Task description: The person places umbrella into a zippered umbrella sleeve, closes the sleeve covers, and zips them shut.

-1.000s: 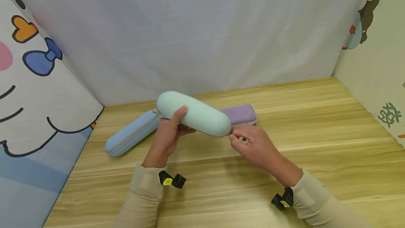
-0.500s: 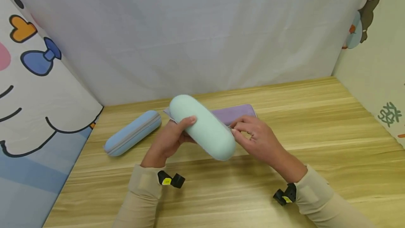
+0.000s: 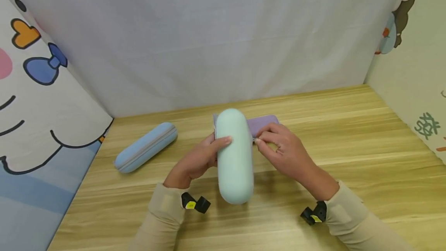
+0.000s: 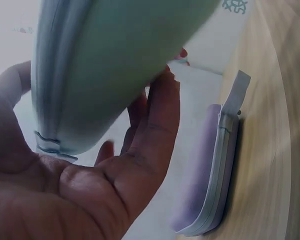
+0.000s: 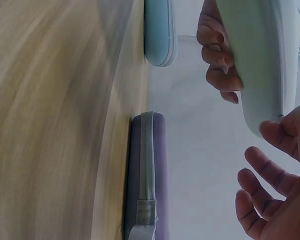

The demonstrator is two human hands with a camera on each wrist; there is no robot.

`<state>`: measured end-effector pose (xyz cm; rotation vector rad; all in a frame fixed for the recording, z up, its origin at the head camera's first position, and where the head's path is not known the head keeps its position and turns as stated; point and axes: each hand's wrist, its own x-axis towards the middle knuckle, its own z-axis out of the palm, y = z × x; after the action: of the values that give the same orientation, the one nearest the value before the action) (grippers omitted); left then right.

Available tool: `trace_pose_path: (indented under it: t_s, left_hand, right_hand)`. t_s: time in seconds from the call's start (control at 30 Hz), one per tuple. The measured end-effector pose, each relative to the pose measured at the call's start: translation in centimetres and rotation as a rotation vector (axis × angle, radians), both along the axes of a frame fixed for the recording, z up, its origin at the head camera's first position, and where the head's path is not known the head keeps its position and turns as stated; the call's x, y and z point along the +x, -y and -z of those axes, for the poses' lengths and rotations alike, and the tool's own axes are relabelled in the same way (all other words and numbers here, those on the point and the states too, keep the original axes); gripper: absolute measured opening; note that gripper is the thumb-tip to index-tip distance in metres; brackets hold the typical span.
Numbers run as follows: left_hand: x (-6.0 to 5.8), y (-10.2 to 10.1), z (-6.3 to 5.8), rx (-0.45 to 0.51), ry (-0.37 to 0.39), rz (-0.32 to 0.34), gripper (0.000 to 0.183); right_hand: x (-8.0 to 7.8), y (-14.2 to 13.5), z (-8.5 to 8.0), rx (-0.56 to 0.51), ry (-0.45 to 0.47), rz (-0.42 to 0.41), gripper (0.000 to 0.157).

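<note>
A mint green pencil case (image 3: 235, 169), rounded at both ends, is held above the table with its length pointing toward me. My left hand (image 3: 198, 160) grips its left side, thumb laid across the top and fingers beneath. At the case's right edge, my right hand (image 3: 287, 150) pinches the zipper pull between thumb and index finger; the pull is mostly hidden. In the right wrist view, the other fingers of that right hand (image 5: 277, 190) are apart from the case. The grey zipper seam (image 4: 55, 75) shows along the case in the left wrist view, where it looks closed.
On the wooden table (image 3: 348, 146), a light blue zippered case (image 3: 146, 147) lies at the left. A purple zippered case (image 3: 263, 123) with a grey tab lies behind the hands. White cloth (image 3: 223, 42) hangs behind, with printed cartoon panels at both sides.
The mint pencil case has turned from slanting sideways to pointing toward me. My left hand moved right with it. My right hand's pinch has passed from the case's end to its right side.
</note>
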<state>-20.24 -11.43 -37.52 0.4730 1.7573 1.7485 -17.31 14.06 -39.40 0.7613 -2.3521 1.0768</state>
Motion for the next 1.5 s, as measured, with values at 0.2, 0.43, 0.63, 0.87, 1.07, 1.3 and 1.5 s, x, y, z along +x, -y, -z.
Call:
trace_pose_path:
  t_s: [0.2, 0.43, 0.63, 0.87, 1.07, 1.3, 1.5]
  left_hand:
    - [0.0, -0.3, 0.3, -0.011, 0.003, -0.067, 0.091]
    - [-0.1, -0.5, 0.4, -0.027, -0.025, -0.179, 0.085]
    - [-0.3, -0.1, 0.4, -0.040, -0.107, -0.113, 0.074]
    - [0.1, -0.2, 0.1, -0.072, -0.149, -0.010, 0.077]
    - [0.6, -0.9, 0.0, -0.107, -0.241, 0.033, 0.072]
    - [1.2, -1.2, -0.3, -0.219, -0.402, 0.054, 0.073]
    - [1.8, -1.6, -0.7, -0.377, -0.519, 0.074, 0.075]
  right_hand:
    - [-0.1, -0.1, 0.1, 0.001, -0.007, 0.024, 0.013]
    - [-0.6, -0.5, 0.1, -0.013, -0.082, 0.028, 0.013]
    - [-0.8, -1.0, -0.2, -0.006, -0.103, 0.081, 0.014]
    - [-1.1, -2.3, -1.4, -0.040, -0.120, 0.140, 0.015]
    - [-1.4, -3.3, -1.9, -0.041, -0.161, 0.161, 0.011]
    - [-1.6, -4.1, -2.4, -0.003, -0.172, 0.123, 0.009]
    - [-1.6, -4.9, -2.9, 0.092, -0.162, 0.033, 0.010]
